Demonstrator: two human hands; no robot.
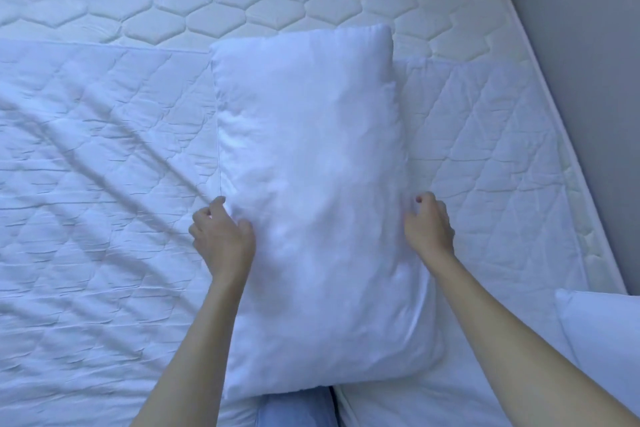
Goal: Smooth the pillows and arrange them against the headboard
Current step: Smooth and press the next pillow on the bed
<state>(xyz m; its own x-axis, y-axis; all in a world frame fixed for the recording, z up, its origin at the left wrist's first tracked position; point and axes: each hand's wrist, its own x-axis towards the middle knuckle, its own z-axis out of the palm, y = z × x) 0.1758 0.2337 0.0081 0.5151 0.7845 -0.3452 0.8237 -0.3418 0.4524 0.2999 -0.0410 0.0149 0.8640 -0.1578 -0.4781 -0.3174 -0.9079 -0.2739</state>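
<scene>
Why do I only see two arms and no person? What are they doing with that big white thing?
The camera sits on the person's head and looks down, so you see only their arms, just as you see your own. There is one picture, taken from up there. The big white thing is a pillow lying lengthwise on a bed with a quilted white cover. The left hand and the right hand each grip a long side of the pillow, fingers curled into the fabric. At the lower right edge, a corner of a second pillow peeks in. At the far end, the bare mattress shows.
</scene>
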